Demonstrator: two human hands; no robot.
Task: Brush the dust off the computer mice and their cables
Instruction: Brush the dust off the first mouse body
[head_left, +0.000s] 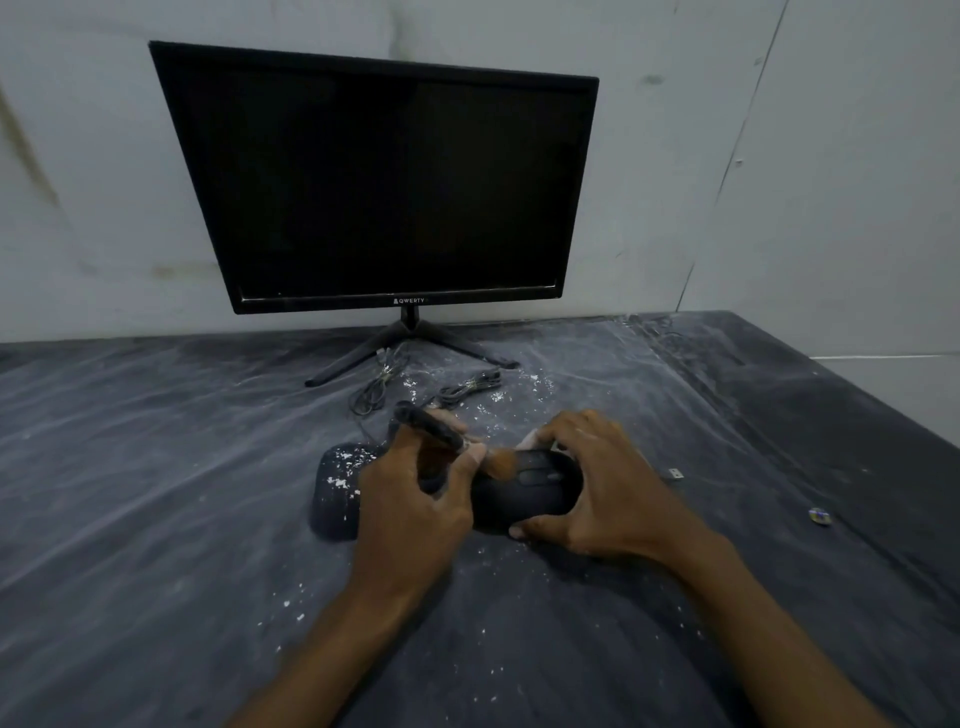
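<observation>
right hand cups mouse; left hand angles brush.

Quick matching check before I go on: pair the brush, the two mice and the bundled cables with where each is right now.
Things:
1. brush
2. mouse under the bristles
3. speckled mouse
4. bundled cables

States:
A. lying untouched on the table, white flecks on top
B. gripped in the left hand
C. lying in front of the monitor stand
D. steadied by the right hand

Pairs: 1-B, 2-D, 3-A, 4-C
</observation>
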